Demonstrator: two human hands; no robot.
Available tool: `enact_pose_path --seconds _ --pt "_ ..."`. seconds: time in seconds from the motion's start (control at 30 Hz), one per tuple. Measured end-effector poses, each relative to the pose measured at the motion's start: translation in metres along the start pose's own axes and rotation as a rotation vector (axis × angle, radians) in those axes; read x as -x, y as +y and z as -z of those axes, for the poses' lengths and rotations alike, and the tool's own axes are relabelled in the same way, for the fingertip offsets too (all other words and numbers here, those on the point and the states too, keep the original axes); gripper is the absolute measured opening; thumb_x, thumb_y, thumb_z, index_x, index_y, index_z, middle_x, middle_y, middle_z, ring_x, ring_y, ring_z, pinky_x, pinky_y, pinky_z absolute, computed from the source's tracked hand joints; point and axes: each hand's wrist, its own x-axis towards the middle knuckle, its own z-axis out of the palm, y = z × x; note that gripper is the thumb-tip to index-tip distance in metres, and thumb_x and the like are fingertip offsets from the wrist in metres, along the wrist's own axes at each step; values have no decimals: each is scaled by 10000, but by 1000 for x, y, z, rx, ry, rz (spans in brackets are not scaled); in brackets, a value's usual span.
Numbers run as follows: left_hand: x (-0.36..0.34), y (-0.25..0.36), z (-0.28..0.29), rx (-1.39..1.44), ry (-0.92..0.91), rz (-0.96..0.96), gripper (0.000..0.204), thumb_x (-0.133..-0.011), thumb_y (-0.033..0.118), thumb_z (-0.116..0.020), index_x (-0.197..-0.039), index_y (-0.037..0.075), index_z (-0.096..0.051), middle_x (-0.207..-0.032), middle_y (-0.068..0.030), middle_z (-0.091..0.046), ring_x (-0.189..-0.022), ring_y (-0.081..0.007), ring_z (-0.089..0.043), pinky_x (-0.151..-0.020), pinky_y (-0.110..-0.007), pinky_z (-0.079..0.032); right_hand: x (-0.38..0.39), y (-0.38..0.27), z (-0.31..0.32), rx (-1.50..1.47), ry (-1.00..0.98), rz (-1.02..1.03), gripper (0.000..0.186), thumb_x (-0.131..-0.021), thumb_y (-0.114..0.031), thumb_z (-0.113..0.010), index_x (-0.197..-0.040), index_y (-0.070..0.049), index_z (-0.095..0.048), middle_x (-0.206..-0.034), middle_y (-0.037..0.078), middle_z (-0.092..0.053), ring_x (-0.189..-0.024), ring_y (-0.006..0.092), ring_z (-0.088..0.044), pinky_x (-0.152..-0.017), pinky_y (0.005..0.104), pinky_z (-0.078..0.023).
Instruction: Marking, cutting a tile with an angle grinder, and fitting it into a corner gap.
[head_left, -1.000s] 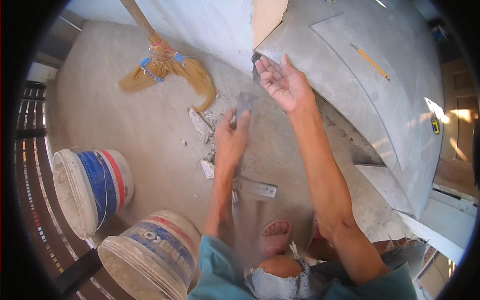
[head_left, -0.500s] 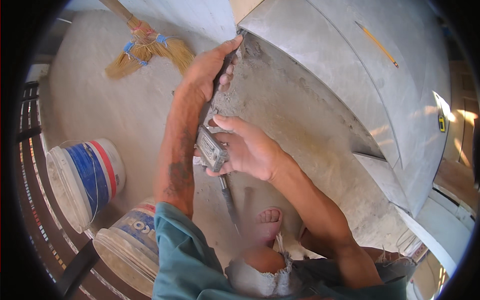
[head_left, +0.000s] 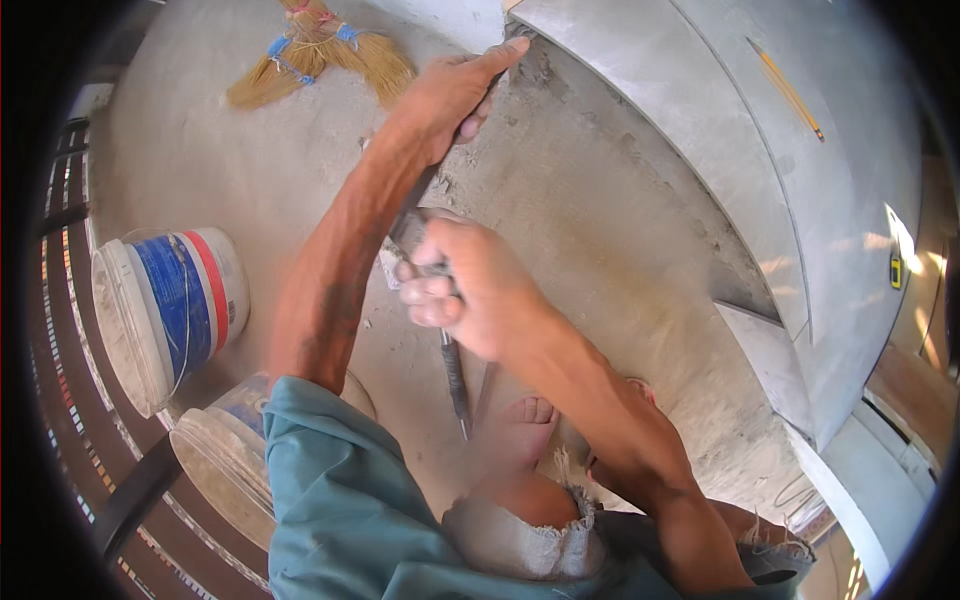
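Observation:
My left hand [head_left: 455, 95] reaches to the far edge of the floor, beside the grey slab [head_left: 690, 110]. Its fingers are wrapped round a long, narrow dark-grey bar [head_left: 419, 188], partly hidden by my left forearm. Nearer to me, my right hand [head_left: 460, 275] is blurred, with its fingers curled in at the bar's near end. A grey piece shows by its thumb; whether it belongs to the bar I cannot tell. Below that hand, a tool with a metal shaft and black handle [head_left: 455, 378] lies near my bare foot [head_left: 525, 430].
Two dirty white buckets [head_left: 130, 330] stand at the left, beside dark slatted bars. A straw broom [head_left: 310, 55] rests on the floor at the far left. On the slabs at the right are a yellow pencil [head_left: 790, 92] and a yellow-and-black tape measure [head_left: 895, 271].
My right hand has gone from spread fingers round a grey rectangular end to curled fingers, and that end is now mostly covered. My left hand keeps its hold. The whole view has shifted slightly.

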Motion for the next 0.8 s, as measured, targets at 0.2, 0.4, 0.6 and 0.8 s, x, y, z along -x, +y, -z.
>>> enact_pose_path --seconds 0.2,0.4,0.6,0.8 --pt "14 7 -48 -207 -144 -85 478 -893 495 -690 -666 99 -549 -502 38 -398 -407 -77 -352 -406 -265 -262 25 11 10 73 38 36 499 -794 -40 -429 -1274 -177 -428 -852 42 -472 -545 69 -392 -419 200 -288" --pt "10 6 7 -5 90 -73 432 -892 430 -702 -732 47 -584 -557 7 -457 -450 -98 -402 -426 -280 -322 8 -7 14 206 -46 -126 571 -824 -53 -446 -1366 -215 -371 -860 58 -484 -540 58 -382 -429 180 -275" --pt "12 1 1 -54 43 -14 445 -892 438 -701 -703 56 -572 -557 -5 -466 -438 -107 -389 -427 -281 -320 11 -16 12 200 -196 -165 682 -842 -83 -467 -1483 -233 -292 -853 55 -472 -546 55 -385 -436 168 -271" --pt "5 2 -6 88 54 19 457 -901 448 -690 -679 74 -550 -563 -1 -442 -457 -116 -396 -429 -293 -324 18 -30 13 264 -86 -117 701 -821 -82 -488 -1487 -217 -312 -860 66 -483 -562 61 -389 -472 187 -313"
